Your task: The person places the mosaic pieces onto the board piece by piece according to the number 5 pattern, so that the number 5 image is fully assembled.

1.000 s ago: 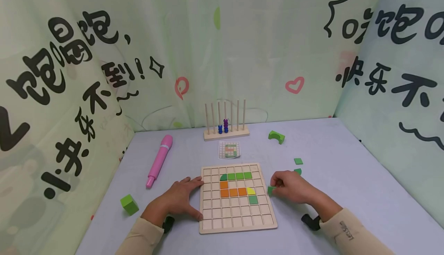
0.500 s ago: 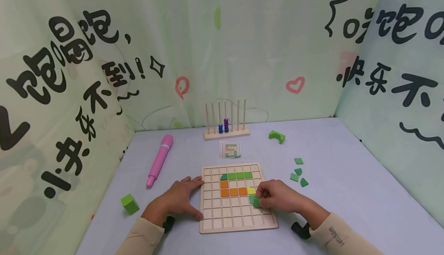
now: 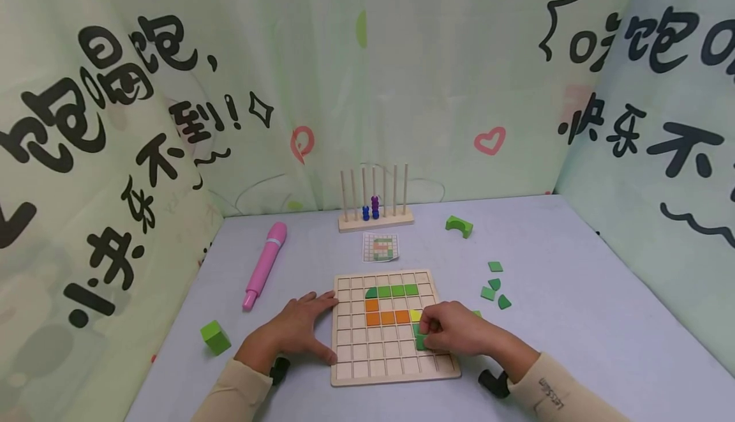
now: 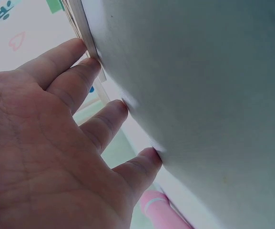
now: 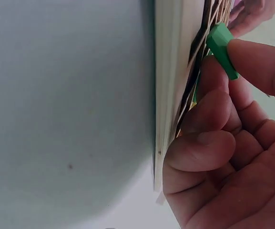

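Observation:
A square wooden grid board (image 3: 367, 369) lies on the table, with green, orange and yellow tiles set in its cells. My left hand (image 3: 297, 327) rests with spread fingers against the board's left edge; the left wrist view shows its fingertips (image 4: 74, 46) touching the rim and the tabletop. Over the board's right part, my right hand (image 3: 457, 329) pinches a green tile (image 5: 221, 45) between thumb and finger. That tile is tilted in the right wrist view, just below another green tile in its column. My fingers partly cover this corner of the grid.
Several loose green tiles (image 3: 488, 293) lie right of the board. Behind it are a printed pattern card (image 3: 380, 247) and a wooden peg stand (image 3: 376, 223) with beads. A green arch block (image 3: 459, 225), a pink toy microphone (image 3: 266, 265) and a green cube (image 3: 215, 338) lie around.
My right hand has carried the green tile from beside the board's right edge leftward onto the grid, then slightly lower. The left hand has stayed at the board's left edge.

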Tool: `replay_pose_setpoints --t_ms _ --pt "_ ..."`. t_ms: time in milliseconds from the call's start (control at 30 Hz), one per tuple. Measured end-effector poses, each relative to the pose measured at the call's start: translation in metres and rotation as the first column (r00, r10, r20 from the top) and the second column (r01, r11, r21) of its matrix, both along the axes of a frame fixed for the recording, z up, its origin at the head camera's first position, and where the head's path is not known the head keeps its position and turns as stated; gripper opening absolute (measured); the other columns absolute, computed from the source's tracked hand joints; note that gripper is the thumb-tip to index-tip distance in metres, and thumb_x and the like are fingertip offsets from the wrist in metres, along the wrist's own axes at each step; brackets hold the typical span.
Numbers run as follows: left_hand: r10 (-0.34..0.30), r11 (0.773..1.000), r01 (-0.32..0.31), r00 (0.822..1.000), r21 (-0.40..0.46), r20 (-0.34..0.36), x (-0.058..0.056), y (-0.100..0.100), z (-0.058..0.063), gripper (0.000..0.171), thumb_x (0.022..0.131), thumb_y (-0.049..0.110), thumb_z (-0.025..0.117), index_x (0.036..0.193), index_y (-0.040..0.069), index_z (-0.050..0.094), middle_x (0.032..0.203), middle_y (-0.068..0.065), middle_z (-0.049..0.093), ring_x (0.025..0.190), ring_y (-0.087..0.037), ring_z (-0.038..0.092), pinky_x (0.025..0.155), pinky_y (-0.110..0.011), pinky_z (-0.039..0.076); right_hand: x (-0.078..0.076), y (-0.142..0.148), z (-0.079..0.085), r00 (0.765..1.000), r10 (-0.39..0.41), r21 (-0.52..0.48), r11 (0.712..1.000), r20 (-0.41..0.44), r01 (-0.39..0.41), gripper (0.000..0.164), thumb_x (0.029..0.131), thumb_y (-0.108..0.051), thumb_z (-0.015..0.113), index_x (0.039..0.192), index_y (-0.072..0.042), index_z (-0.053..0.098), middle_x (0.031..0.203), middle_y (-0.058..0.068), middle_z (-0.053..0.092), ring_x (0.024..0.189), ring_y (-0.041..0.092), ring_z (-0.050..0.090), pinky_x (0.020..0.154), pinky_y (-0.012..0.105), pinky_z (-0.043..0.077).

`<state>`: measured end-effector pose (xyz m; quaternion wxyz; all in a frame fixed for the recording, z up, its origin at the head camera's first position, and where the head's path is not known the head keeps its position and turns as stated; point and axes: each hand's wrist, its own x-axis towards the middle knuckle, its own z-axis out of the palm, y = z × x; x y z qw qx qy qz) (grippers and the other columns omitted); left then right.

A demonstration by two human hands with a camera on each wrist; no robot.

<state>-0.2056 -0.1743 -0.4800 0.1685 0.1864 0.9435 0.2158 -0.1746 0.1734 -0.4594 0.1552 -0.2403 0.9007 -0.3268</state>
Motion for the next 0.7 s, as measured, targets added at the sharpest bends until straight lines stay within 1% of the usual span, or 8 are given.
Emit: replay_pose_setpoints --t_ms 167,367,600,700 --pt "-0.007 1.0 0.007 1.0 0.006 -0.001 0.0003 0.0007 0.002 0.111 0.06 0.055 0.098 0.155 0.022 0.05 0.167 0.004 0.039 0.156 -0.039 0.027 0.123 -0.068 0.024 0.0017 -0.0002 0.0013 1.0 0.027 -0.013 1.0 0.002 -0.027 0.011 0.084 -0.005 0.073 0.086 -0.015 0.067 0.073 -0.008 0.059 0.07 0.007 0.053 0.062 0.023 0.045" --pt "-0.001 1.0 0.0 1.0 0.009 0.006 0.0007 0.0004 0.0008 0.112 0.06 0.054 0.098 0.155 0.022 0.049 0.167 0.005 0.039 0.157 -0.039 0.026 0.124 -0.067 0.023 0.0008 0.0 0.0028 0.998 0.056 0.008 0.998 -0.007 -0.056 0.012 0.086 -0.005 0.071 0.086 -0.016 0.067 0.074 -0.01 0.059 0.07 0.005 0.052 0.062 0.022 0.045" --pt "-0.002 1.0 0.002 1.0 0.01 0.005 0.001 0.0004 0.0001 0.111 0.06 0.055 0.098 0.155 0.022 0.05 0.167 0.005 0.039 0.156 -0.039 0.026 0.124 -0.067 0.022 0.0 0.0027 0.001 0.999 0.044 0.037 0.998 0.006 -0.044 0.013 0.087 -0.004 0.07 0.087 -0.017 0.069 0.076 -0.01 0.06 0.072 0.007 0.054 0.063 0.023 0.047" --pt "-0.001 1.0 0.001 1.0 0.006 0.003 0.0005 0.0006 0.0002 0.111 0.06 0.055 0.098 0.155 0.022 0.05 0.167 0.005 0.039 0.156 -0.039 0.027 0.124 -0.067 0.023 0.0009 0.0014 0.0009 0.999 0.043 0.037 0.998 -0.012 -0.043 0.012 0.087 -0.005 0.071 0.086 -0.017 0.067 0.075 -0.009 0.059 0.071 0.007 0.053 0.063 0.023 0.046"
